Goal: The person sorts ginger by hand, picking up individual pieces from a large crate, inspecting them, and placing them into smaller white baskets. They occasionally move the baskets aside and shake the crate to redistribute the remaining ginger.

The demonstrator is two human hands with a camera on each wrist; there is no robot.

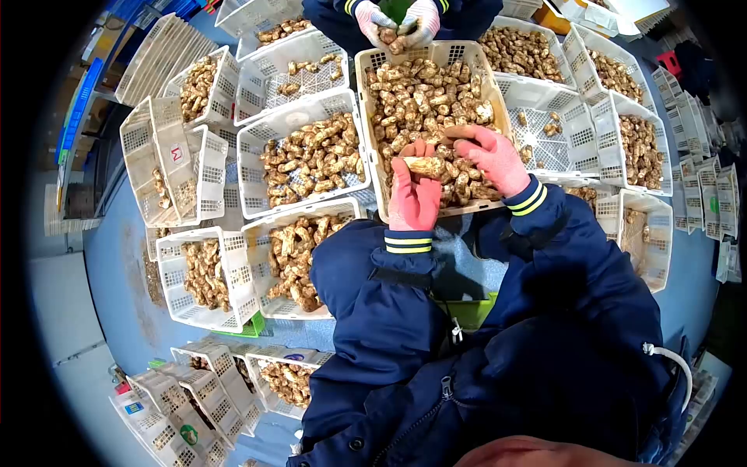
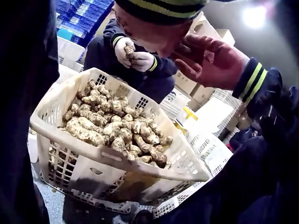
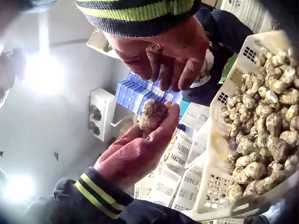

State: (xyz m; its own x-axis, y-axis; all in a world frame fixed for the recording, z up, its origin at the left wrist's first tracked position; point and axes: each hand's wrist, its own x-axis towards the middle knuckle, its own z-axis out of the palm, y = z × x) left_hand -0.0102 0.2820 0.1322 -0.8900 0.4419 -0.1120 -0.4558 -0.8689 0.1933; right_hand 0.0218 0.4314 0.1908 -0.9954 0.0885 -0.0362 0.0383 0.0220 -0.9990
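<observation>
A long, pale brown mushroom [image 1: 424, 166] lies across my left hand [image 1: 415, 204], which wears a pink glove; the thumb and fingers grip it over the crate. The mushroom's rounded, dirt-stained end [image 3: 153, 114] faces the right wrist camera. Just to its right is my gloved right hand [image 1: 502, 162], apart from the mushroom, its fingers loosely bent with nothing visible between them. Under both hands stands a cream plastic crate [image 1: 498, 93], heaped with similar mushrooms [image 2: 117, 119]. In the left wrist view, the left hand's palm side and its mushroom are mostly hidden.
Across the crate, another person's gloved hands [image 1: 401, 27] hold a small mushroom [image 1: 393, 39]. White crates of mushrooms flank the middle one, such as a left crate [image 1: 247, 167] and a right crate [image 1: 580, 144]. More crates [image 1: 198, 389] stand on the blue floor [image 1: 128, 265].
</observation>
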